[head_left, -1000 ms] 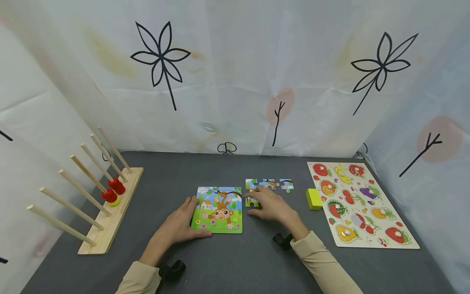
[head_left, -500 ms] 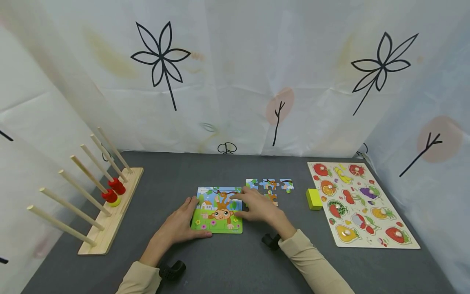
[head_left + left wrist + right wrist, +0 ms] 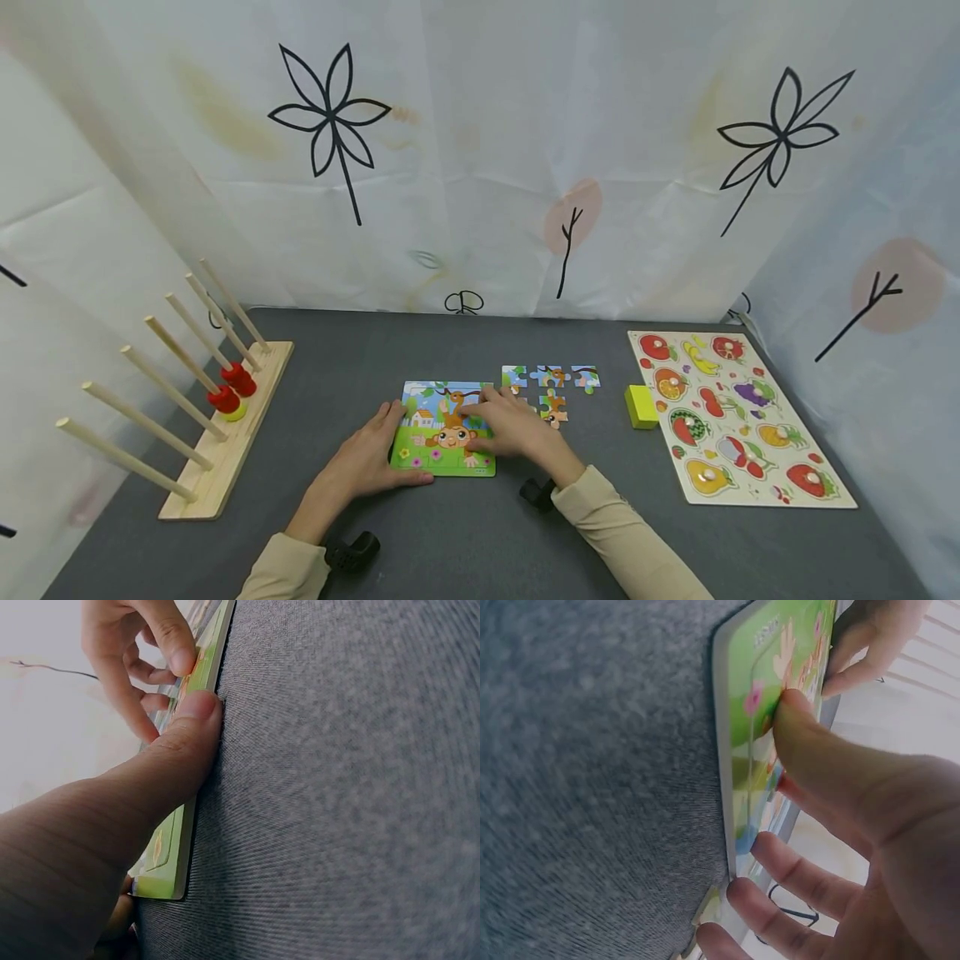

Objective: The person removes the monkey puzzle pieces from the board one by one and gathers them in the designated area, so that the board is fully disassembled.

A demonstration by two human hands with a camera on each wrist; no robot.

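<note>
Right hand [image 3: 513,423] moved left, over right edge of puzzle board [image 3: 442,435]

On the counter [image 3: 450,542], left to right, are peg rack [image 3: 236,442], puzzle [image 3: 442,429], pieces [image 3: 551,377], block [image 3: 641,407] and board [image 3: 738,425]; the curtain [image 3: 465,167] hangs behind.

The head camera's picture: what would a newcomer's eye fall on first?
Probably the bright monkey puzzle, midway across the grey table: the left hand is at its left side and the right hand over its right part. Next, perhaps, the colourful fruit board at the right, then the wooden peg rack with red rings at the left.
</note>
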